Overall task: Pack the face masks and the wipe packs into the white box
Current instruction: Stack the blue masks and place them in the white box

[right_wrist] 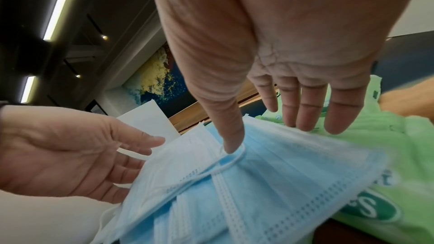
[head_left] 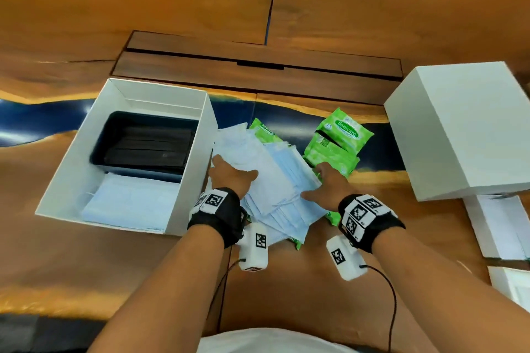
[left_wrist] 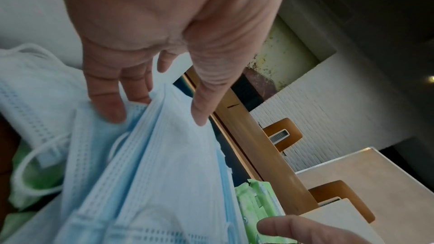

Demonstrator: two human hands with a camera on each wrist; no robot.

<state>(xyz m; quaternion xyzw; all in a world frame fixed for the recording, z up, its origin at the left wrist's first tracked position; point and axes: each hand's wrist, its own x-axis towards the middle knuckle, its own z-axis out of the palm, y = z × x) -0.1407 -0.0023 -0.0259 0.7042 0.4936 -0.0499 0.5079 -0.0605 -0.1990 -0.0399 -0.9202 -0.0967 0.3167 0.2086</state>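
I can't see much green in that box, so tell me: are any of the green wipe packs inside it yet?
No: the white box holds only blue masks and a black tray; the green wipe packs lie on the table.

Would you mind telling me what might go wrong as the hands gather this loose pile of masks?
1. The blue masks lie fanned and uneven, and the left hand and right hand only rest on them, so some may slide out when lifted.
2. An ear loop lies by the right thumb and may snag.
3. Green wipe packs lie partly under the pile and may be dragged.
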